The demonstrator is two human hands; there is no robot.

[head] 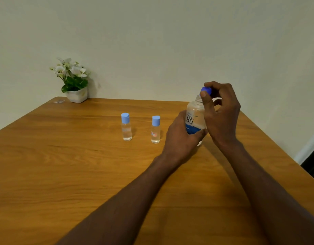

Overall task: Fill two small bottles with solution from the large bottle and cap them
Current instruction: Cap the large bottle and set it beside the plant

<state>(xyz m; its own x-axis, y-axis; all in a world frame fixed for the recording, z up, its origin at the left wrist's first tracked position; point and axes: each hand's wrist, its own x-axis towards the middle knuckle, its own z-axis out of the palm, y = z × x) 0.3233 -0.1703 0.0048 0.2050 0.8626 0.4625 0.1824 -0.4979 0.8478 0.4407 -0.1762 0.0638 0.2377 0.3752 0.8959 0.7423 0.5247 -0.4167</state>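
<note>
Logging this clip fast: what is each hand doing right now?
Left hand: grips the large bottle around its body.
Right hand: pinches the blue cap above the bottle's neck.

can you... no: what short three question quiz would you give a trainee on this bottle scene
1. True or false: both small bottles have their caps on.
2. Which hand pinches the blue cap? A left B right
3. The flower pot stands at the table's far ____ corner.

Key:
1. True.
2. B: the right hand holds the cap just above the large bottle's bare threaded neck, while the left hand grips the body.
3. Left.
</note>
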